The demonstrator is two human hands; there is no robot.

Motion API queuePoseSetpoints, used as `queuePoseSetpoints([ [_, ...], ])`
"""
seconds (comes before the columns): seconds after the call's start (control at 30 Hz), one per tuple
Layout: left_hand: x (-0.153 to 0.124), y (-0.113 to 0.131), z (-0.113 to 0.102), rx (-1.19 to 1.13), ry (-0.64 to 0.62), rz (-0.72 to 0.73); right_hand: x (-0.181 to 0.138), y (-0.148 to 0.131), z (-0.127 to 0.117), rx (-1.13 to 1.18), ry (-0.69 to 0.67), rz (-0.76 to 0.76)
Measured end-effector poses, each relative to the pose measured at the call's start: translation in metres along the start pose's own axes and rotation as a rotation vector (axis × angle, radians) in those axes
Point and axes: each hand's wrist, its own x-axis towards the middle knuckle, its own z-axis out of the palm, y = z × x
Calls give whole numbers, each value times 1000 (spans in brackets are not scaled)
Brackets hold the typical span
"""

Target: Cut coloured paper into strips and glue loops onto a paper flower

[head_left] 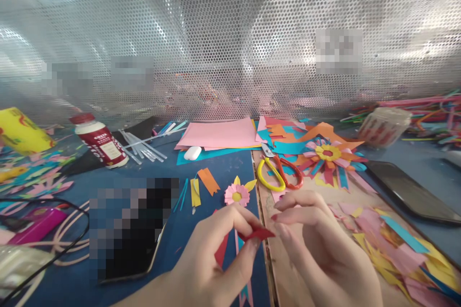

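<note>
My left hand (216,254) is closed in a pinch on a small red paper piece (256,234), low in the middle of the view. My right hand (317,244) has its fingers curled over the right end of the same red piece, fingertips touching it. Red and pink paper strips (221,252) lie under my left hand. A small pink paper flower (237,194) with yellow leaves lies just beyond my fingers. Scissors (279,174) with yellow and red handles lie further back on the brown board (273,211).
A large multicoloured paper flower (327,156) and pink sheets (219,133) lie at the back. A red-capped bottle (99,140) and glue sticks (142,146) sit back left. A phone (406,192) lies right, paper scraps (392,244) near it. A perforated metal screen (230,43) walls the rear.
</note>
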Motion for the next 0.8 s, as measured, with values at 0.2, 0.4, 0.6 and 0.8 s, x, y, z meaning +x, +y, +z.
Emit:
queuePoseSetpoints([
  [0.2,-2,-6,-3,19,-19,-40,3,-1,2,37,82,46],
  [0.4,1,-6,-5,6,-16,-28,2,1,4,48,59,61],
  [0.6,3,-6,-5,10,-24,-56,3,3,3,9,18,45],
  [0.8,3,-4,-3,19,-40,-63,2,5,3,-36,-46,-13],
])
